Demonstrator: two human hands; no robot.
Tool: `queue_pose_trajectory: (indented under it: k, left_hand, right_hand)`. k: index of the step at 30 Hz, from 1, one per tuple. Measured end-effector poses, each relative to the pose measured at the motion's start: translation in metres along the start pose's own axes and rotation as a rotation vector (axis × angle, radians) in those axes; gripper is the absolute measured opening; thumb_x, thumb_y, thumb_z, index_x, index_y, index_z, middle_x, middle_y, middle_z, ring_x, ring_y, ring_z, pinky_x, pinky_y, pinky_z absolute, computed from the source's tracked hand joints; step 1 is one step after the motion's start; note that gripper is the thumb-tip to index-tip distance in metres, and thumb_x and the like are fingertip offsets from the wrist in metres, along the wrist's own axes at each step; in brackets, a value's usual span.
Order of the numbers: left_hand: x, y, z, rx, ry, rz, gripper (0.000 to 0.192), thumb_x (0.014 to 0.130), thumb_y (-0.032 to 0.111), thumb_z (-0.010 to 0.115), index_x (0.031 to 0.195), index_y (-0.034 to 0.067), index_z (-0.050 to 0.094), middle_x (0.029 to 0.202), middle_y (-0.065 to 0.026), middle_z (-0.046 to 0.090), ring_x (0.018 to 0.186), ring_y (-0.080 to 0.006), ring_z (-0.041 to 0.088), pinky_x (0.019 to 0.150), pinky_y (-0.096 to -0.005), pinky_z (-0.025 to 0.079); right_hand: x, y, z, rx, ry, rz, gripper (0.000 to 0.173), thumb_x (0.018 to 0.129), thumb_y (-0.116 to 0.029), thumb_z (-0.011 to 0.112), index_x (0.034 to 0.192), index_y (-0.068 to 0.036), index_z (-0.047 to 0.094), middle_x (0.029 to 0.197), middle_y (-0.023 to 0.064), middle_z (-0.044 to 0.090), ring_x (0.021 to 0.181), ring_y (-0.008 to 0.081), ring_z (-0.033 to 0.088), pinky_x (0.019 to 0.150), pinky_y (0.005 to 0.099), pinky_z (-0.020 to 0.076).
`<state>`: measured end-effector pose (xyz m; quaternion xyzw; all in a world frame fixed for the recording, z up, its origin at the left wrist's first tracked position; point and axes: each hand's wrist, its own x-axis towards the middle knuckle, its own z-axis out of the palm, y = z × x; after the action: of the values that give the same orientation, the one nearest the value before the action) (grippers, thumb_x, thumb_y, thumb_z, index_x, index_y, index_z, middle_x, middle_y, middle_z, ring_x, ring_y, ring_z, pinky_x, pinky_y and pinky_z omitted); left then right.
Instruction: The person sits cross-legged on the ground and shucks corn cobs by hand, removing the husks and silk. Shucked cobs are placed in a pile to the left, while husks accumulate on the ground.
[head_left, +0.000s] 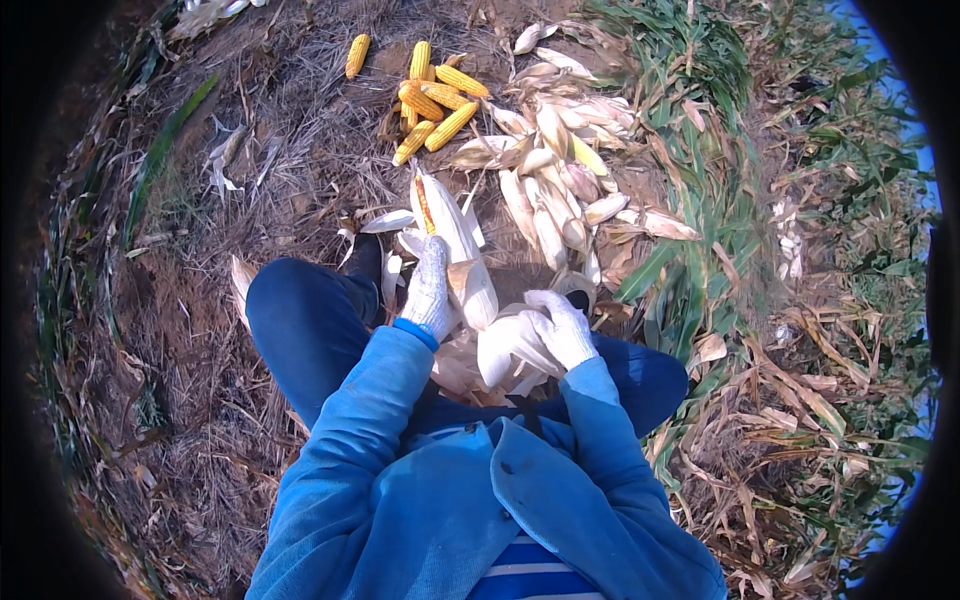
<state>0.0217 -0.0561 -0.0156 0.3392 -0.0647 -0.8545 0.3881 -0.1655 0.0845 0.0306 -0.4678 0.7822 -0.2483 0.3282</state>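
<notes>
My left hand (430, 289), in a white knit glove, grips a partly husked ear of corn (424, 204) in front of my lap. A strip of orange-yellow kernels shows along its left side, and pale dry husk (450, 214) still wraps the rest. My right hand (559, 328), gloved too, holds pale husk leaves (514, 345) that are bent down and away to the right of the ear. The fingertips of the right hand are partly hidden. Loose husks (457, 367) lie between my crossed legs, below both hands.
Bare yellow corn cobs (442, 95) lie in a small heap ahead, with a single cob (358, 56) to their left. Unhusked ears (555, 187) are piled ahead to the right. Green corn stalks (697, 195) lie beyond them. Dry straw (300, 135) covers the soil.
</notes>
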Motion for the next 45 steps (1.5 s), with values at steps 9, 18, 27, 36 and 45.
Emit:
queue_pose_trajectory:
  k: [9,18,27,36,45]
  left_hand:
    - [-0.034,-0.002,0.006,0.874,-0.273,0.166,0.059,0.102,0.037,0.057,0.145,-0.002,0.044,0.134,-0.0138,0.057,0.123,-0.0199,0.052,0.106,-0.0313,0.04]
    - [-0.031,-0.005,0.019,0.673,-0.338,0.195,0.06,0.09,0.024,0.074,0.138,-0.001,0.048,0.126,-0.012,0.063,0.114,-0.0178,0.058,0.1,-0.0308,0.046]
    - [-0.033,-0.01,0.019,0.617,-0.364,0.164,0.062,0.088,0.024,0.078,0.138,0.001,0.049,0.126,-0.0111,0.063,0.114,-0.0185,0.059,0.099,-0.0311,0.047]
    - [-0.038,-0.017,0.017,0.585,-0.373,0.028,0.071,0.093,0.031,0.073,0.146,-0.001,0.039,0.134,-0.011,0.057,0.121,-0.0191,0.055,0.105,-0.0324,0.043]
    - [-0.04,-0.025,0.016,0.48,-0.219,0.016,0.06,0.092,0.026,0.074,0.14,0.002,0.048,0.13,-0.0091,0.061,0.116,-0.0177,0.057,0.101,-0.0306,0.046]
  right_hand:
    - [0.059,-0.11,-0.022,0.335,0.168,-0.231,0.041,0.094,-0.022,0.068,0.126,0.002,0.06,0.12,0.0159,0.066,0.107,0.0228,0.064,0.095,0.034,0.0504]
    - [0.075,-0.114,-0.016,0.294,0.25,-0.25,0.029,0.091,-0.014,0.071,0.111,0.005,0.064,0.105,0.0099,0.067,0.099,0.0179,0.063,0.086,0.0304,0.0514]
    - [0.078,-0.104,-0.002,0.798,0.258,-0.197,0.025,0.098,-0.011,0.061,0.118,0.004,0.059,0.104,0.0065,0.064,0.096,0.0127,0.062,0.082,0.0247,0.0512]
    - [0.091,-0.078,0.025,1.192,0.258,-0.127,0.015,0.101,-0.015,0.054,0.106,-0.002,0.062,0.096,0.0059,0.064,0.087,0.0159,0.063,0.078,0.0288,0.0525]
    - [0.079,-0.084,0.009,-0.103,0.497,-0.485,0.023,0.093,-0.011,0.058,0.112,0.0,0.063,0.098,0.0155,0.068,0.092,0.0321,0.067,0.084,0.0392,0.0533]
